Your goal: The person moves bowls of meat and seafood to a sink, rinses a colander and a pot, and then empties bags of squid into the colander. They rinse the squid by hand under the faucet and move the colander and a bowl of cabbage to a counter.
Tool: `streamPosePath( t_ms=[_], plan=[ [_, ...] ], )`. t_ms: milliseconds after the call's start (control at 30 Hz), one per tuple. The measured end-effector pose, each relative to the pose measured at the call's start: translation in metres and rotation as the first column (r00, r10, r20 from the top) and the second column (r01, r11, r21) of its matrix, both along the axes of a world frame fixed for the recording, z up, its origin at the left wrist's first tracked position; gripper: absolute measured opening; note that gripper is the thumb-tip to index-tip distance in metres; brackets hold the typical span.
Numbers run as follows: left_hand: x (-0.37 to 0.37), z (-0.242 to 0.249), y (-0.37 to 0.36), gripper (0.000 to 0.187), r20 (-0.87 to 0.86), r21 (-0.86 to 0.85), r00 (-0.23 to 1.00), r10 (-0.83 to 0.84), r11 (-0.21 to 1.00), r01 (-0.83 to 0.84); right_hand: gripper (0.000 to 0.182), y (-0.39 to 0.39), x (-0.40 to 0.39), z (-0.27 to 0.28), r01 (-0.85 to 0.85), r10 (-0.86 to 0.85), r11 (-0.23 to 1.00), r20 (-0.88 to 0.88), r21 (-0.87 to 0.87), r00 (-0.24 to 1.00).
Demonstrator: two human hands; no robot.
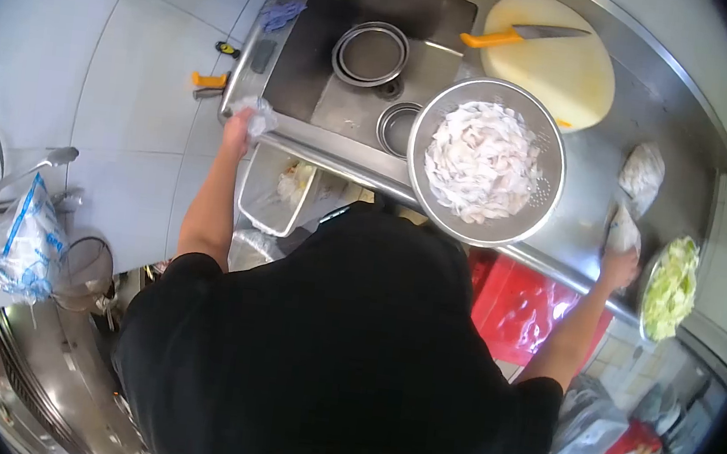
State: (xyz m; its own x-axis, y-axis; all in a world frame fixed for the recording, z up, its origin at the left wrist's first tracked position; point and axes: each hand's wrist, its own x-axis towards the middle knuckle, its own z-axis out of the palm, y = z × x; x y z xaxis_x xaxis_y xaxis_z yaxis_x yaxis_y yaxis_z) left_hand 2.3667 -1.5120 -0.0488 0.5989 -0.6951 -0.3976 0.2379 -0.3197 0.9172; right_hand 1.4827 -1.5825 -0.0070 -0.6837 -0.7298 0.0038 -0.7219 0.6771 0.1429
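My left hand (236, 132) is closed on a crumpled clear plastic bag (257, 117) at the sink's front left corner. Out to the right, my right hand (619, 266) is closed on a whitish bag (623, 229) over the steel counter. Just beyond it lies another wrapped whitish bundle (642, 176). Between my hands, a large steel colander (422, 149) full of pale, sliced pieces (483, 162) rests by the counter's front edge. A bowl of chopped green vegetable (671, 289) is to the right of my right hand.
The sink (310, 62) holds round steel pans (370, 53). An orange-handled knife (494, 39) lies on a white cutting board (565, 80). Below the counter are a white bin (248, 188) and a red container (519, 310). Another orange handle (210, 81) hangs at the sink's left edge.
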Motion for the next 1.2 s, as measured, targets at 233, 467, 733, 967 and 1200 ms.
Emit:
streamPosePath(
  t_ms=[233,467,733,967,1200],
  plan=[
    [0.002,-0.023,0.110,0.069,0.210,0.622,0.959,0.192,0.730,-0.283,0.039,-0.005,-0.038,-0.072,-0.270,0.257,0.944,-0.093,-0.190,0.962],
    [0.028,-0.056,0.091,0.067,0.318,0.402,0.948,0.006,0.905,-0.140,0.026,-0.003,0.038,0.032,-0.326,0.390,0.780,0.007,-0.534,0.921],
    [-0.107,0.059,-0.082,0.040,0.351,-0.160,0.907,-0.232,0.940,0.303,0.035,-0.020,0.183,0.163,-0.559,0.815,0.498,0.137,-0.663,0.563],
    [-0.315,0.092,-0.123,0.036,0.490,-0.236,0.489,-0.722,0.430,0.871,0.032,-0.043,0.283,0.058,-0.613,0.907,0.420,0.289,-0.669,0.307],
    [-0.382,0.048,-0.119,0.048,0.818,0.082,0.033,-0.575,0.173,0.982,0.022,-0.017,0.349,0.023,-0.413,0.737,0.605,0.284,-0.681,0.613]
  ],
)
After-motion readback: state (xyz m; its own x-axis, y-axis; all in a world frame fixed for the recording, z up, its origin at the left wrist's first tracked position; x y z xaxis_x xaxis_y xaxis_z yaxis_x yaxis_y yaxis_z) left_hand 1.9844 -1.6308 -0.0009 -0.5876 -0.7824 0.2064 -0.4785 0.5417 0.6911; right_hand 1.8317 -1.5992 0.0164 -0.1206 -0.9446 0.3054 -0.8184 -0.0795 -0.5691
